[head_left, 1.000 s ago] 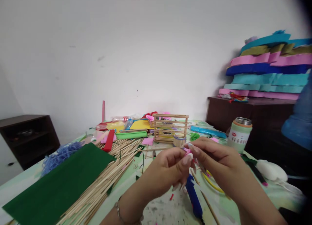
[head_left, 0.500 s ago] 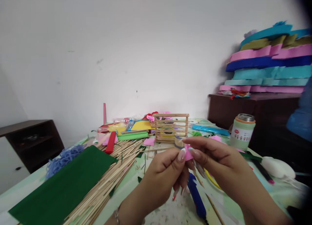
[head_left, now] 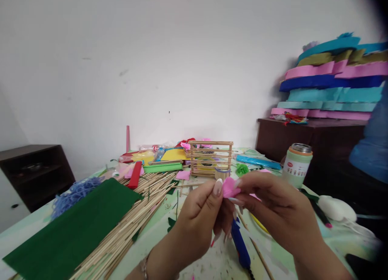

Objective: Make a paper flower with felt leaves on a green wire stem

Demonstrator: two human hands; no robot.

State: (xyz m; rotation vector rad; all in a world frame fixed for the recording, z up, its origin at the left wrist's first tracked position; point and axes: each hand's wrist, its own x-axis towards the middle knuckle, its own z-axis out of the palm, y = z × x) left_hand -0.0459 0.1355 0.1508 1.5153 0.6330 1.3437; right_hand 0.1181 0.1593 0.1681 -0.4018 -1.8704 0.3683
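My left hand (head_left: 200,215) and my right hand (head_left: 269,207) meet above the table, and both pinch a small piece of pink crepe paper (head_left: 228,187) between thumb and fingertips. The paper is curled like a petal. Directly under the hands lies a blue glue gun (head_left: 240,244) on the table. A thin wooden stick (head_left: 257,253) lies beside it.
A green felt sheet (head_left: 69,227) and a heap of wooden skewers (head_left: 133,219) cover the left of the table. A skewer frame (head_left: 209,158), coloured papers and a lidded jar (head_left: 296,164) stand farther back. Stacked crepe rolls (head_left: 330,81) sit on a dark cabinet at right.
The pink paper has come up more into view between my fingertips. Both hands have shifted slightly left and the fingers have turned the paper.
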